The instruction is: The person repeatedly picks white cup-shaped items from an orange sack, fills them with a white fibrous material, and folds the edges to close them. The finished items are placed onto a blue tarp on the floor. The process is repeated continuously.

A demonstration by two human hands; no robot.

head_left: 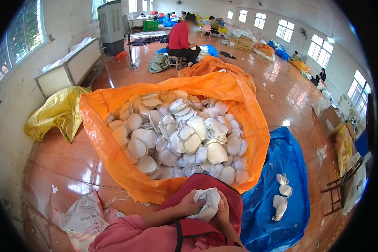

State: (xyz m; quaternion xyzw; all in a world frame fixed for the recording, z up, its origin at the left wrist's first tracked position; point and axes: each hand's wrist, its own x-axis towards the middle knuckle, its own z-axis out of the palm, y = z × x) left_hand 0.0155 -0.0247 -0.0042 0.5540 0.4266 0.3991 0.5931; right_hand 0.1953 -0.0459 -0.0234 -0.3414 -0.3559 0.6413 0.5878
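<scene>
We find both hands closed on one white pad [206, 204] held over the lap — the left hand [188, 206] gripping its near edge, the right hand [223, 211] wrapped round its far side, forearms coming in low and bent inward. The orange sack [113, 155] ahead stands heaped with like pads [185, 134]; only a few pads [281, 195] lie on the blue sheet [290, 168] to the right. We judge the work barely begun — most of the heap remains.
</scene>
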